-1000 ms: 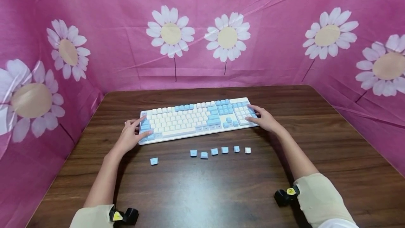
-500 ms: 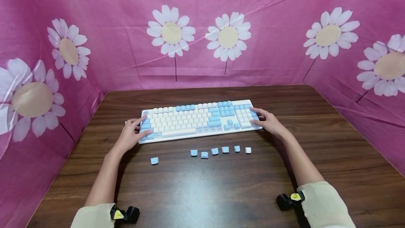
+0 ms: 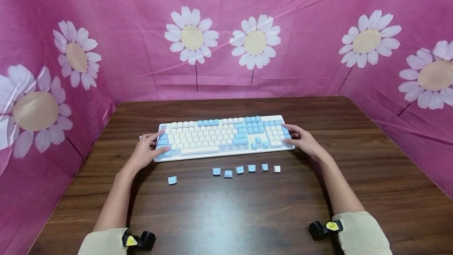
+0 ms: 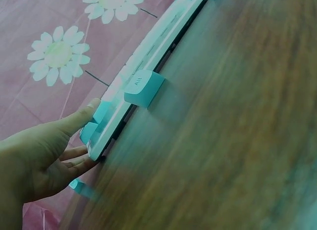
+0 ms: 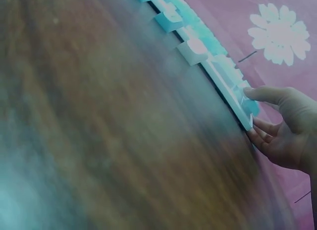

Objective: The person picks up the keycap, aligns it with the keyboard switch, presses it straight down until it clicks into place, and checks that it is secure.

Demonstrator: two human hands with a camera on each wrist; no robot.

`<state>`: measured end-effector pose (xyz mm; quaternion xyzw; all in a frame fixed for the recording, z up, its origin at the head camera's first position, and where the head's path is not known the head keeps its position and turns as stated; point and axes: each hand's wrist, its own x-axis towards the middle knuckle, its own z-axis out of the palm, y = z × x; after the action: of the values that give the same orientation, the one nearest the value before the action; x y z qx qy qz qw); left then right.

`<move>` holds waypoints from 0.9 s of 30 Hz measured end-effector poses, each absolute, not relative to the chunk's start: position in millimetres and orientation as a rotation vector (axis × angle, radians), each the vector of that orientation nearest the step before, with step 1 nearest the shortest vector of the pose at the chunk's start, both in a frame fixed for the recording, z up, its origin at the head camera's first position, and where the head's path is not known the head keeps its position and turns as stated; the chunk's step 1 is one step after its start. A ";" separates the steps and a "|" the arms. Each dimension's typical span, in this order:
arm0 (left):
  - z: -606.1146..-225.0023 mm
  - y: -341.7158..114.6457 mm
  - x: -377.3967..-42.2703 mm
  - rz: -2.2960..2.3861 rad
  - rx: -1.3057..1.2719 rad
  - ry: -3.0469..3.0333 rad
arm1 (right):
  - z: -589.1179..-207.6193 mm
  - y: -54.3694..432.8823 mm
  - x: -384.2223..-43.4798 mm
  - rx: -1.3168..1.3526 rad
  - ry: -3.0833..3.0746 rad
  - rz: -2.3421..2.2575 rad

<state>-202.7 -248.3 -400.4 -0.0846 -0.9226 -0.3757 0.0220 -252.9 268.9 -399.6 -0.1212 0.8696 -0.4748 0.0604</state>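
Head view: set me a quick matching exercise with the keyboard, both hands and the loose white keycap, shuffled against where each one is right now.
1. Keyboard
2. Left hand
3. Right hand
4. Loose white keycap

A. Gripping the end that has the number pad
B. To the right of all the loose blue keycaps
C. Spanning the gap between two hands
D. Gripping the end away from the number pad

Pairs: 1-C, 2-D, 3-A, 4-B
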 end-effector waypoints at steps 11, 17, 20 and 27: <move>-397.2 -250.0 -201.1 -1.220 -0.269 -2.873 | -402.1 271.3 -251.5 -0.355 2.622 -1.448; -393.7 -250.2 -200.3 -1.244 -0.265 -2.890 | -386.4 262.4 -241.7 -0.314 2.607 -1.476; -393.5 -250.4 -200.0 -1.246 -0.265 -2.894 | -377.8 257.4 -234.9 -0.315 2.608 -1.482; -392.7 -250.1 -200.4 -1.238 -0.265 -2.904 | -374.5 258.0 -230.5 -0.319 2.576 -1.513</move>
<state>-200.4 -250.1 -392.7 -0.0838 -0.9166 -0.3907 -0.0133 -230.5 258.0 -374.5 -0.1058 0.8554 -0.5023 0.0685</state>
